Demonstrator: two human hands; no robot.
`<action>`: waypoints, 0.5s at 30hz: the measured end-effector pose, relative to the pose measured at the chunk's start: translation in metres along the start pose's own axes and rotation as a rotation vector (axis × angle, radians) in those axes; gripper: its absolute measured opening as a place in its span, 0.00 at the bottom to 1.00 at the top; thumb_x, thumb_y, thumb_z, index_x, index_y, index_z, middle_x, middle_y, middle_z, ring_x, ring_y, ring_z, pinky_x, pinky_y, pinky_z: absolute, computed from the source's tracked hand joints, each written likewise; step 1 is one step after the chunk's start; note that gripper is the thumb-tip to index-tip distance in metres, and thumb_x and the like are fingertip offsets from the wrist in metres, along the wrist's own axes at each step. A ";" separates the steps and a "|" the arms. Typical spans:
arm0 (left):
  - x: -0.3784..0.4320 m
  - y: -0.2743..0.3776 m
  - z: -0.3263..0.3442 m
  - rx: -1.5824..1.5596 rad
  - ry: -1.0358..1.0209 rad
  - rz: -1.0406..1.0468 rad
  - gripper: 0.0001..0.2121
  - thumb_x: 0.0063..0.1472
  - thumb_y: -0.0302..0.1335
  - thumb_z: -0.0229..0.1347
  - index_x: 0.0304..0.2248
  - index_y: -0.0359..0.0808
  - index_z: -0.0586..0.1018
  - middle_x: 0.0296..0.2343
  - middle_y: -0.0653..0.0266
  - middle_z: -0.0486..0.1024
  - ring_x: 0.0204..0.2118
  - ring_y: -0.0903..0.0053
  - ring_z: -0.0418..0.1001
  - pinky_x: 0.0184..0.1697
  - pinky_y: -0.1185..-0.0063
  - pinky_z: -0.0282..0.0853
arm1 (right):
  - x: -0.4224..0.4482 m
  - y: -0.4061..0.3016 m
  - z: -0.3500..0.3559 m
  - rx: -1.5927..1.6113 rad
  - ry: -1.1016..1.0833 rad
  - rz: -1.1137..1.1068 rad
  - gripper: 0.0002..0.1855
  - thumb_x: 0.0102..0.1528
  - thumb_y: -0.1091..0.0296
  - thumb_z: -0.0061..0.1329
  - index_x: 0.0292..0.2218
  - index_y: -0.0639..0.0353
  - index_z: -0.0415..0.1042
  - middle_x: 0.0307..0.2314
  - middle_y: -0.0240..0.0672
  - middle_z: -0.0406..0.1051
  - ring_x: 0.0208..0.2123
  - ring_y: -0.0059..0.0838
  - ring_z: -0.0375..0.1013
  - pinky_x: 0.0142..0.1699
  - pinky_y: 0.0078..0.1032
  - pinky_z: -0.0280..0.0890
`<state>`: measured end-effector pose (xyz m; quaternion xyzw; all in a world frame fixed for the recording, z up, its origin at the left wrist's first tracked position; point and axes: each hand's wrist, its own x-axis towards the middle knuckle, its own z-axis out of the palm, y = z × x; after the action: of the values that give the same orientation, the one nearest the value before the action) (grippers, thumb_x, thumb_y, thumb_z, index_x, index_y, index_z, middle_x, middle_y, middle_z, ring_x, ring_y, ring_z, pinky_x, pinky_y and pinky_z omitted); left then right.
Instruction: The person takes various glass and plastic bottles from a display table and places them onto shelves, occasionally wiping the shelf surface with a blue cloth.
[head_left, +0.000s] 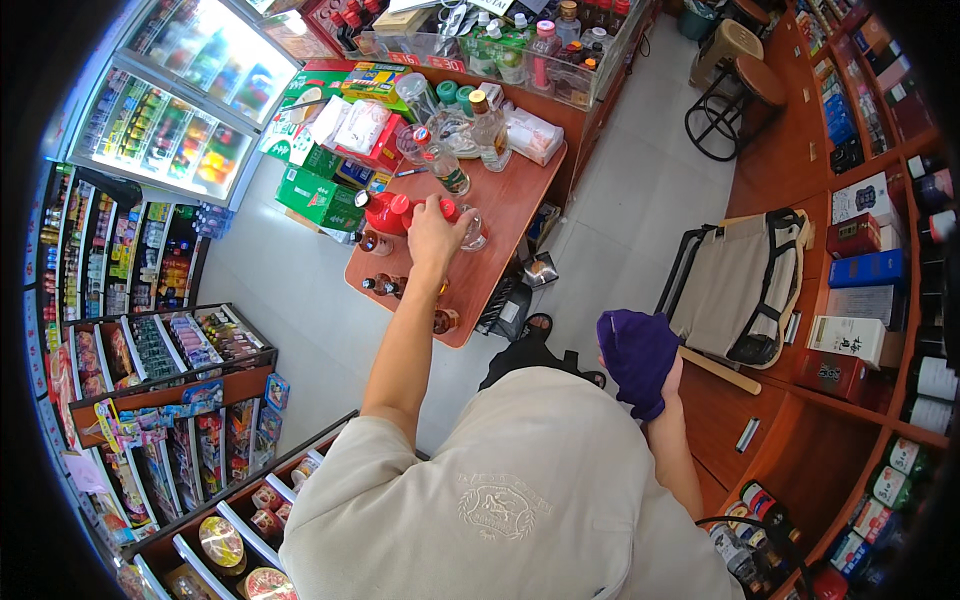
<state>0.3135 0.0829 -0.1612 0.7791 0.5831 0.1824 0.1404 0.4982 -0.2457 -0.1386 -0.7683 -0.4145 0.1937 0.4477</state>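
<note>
My left hand (436, 234) reaches over the wooden table (517, 225), its thumb and fingers around the red top of a bottle (450, 211). The hand hides most of that bottle. Just left of it stand more red bottles (384, 214), and a clear glass bottle (475, 229) is close by my thumb. Small brown bottles (384, 284) are nearer to me, partly behind my forearm. A purple cloth (639, 361) is bunched in my right hand (673, 376), held beside my body away from the table.
Clear liquor bottles (491, 135), a tissue pack (534, 136) and green cartons (319, 198) crowd the far side. A glass-fronted counter (480, 56) borders the table. A folding chair (739, 285) leans by the right cabinets. Snack shelves (172, 345) and a lit fridge (187, 97) are left.
</note>
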 end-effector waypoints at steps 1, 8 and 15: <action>0.003 -0.001 0.007 -0.006 -0.018 -0.023 0.25 0.48 0.45 0.63 0.37 0.32 0.74 0.34 0.47 0.74 0.35 0.53 0.74 0.40 0.65 0.70 | 0.004 -0.006 -0.002 -0.201 -0.099 -0.008 0.18 0.45 0.54 0.50 0.37 0.52 0.70 0.30 0.34 0.70 0.36 0.39 0.70 0.38 0.33 0.65; 0.005 -0.013 0.026 -0.089 0.072 0.001 0.17 0.48 0.36 0.64 0.28 0.29 0.73 0.27 0.48 0.74 0.31 0.52 0.73 0.36 0.63 0.67 | -0.011 0.020 -0.007 0.528 -0.174 0.450 0.28 0.59 0.47 0.29 0.49 0.60 0.64 0.47 0.43 0.66 0.47 0.47 0.67 0.50 0.50 0.62; 0.014 0.009 -0.024 -0.545 -0.300 0.228 0.13 0.48 0.23 0.65 0.34 0.29 0.76 0.24 0.60 0.77 0.26 0.78 0.74 0.32 0.79 0.70 | -0.029 0.017 -0.002 0.488 0.236 0.301 0.07 0.49 0.65 0.49 0.31 0.55 0.70 0.27 0.31 0.71 0.31 0.35 0.71 0.35 0.31 0.65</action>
<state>0.3142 0.0940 -0.1339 0.7912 0.3948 0.2294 0.4068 0.4906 -0.2743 -0.1546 -0.7079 -0.1826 0.2608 0.6304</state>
